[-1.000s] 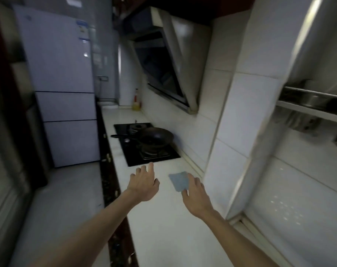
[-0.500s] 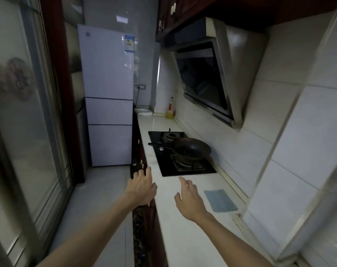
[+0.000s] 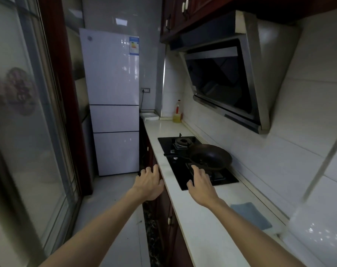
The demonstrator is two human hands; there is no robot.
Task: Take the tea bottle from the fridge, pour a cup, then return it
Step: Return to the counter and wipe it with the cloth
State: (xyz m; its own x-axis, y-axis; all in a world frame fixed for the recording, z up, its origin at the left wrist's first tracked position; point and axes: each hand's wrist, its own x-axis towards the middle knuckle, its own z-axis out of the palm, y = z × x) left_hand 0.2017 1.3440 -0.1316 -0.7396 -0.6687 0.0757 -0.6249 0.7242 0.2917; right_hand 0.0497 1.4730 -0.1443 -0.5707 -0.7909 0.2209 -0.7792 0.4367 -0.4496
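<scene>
Head view: both arms reach forward, left hand (image 3: 149,183) and right hand (image 3: 201,183) relaxed and holding nothing, the fridge (image 3: 111,101) closed well ahead, past the counter (image 3: 198,228).

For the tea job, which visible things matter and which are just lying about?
Job: fridge, doors closed; left hand and right hand, both empty.
Lying about: wok, hob, blue cloth, yellow bottle on the counter.

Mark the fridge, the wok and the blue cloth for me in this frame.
fridge (image 3: 109,68): head view, on the upper door panel.
wok (image 3: 212,156): head view, on its dark inner bowl.
blue cloth (image 3: 250,215): head view, at the cloth's middle.
</scene>
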